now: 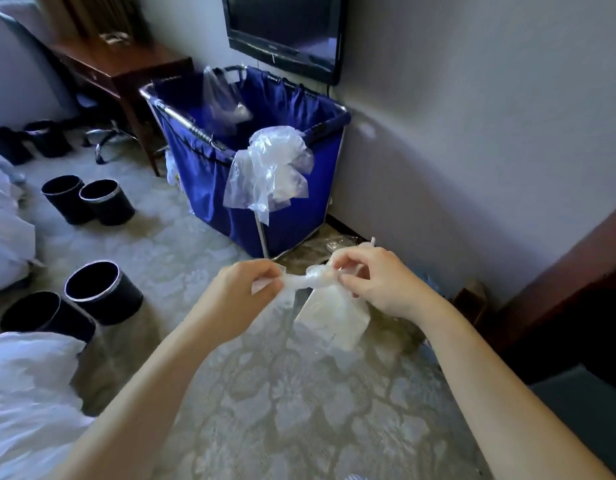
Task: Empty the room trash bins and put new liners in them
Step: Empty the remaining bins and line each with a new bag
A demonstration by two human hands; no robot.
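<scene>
6 blk bins (123, 303), 3 clear bags (270, 164) min., 1 blue cart (202, 168), 1 TV (286, 26) — 2 hands (240, 292) (379, 282).

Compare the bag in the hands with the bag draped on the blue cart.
The held bag has a twisted neck, pinched by left hand and right hand; the draped bag hangs loose, untouched. The held bag contains something white; the draped bag looks empty. Both are clear plastic.

Patterned carpet (282, 410) covers the room.
A dark television (286, 29) hangs on the wall (473, 98), a wooden surface (119, 64) to its left.
</scene>
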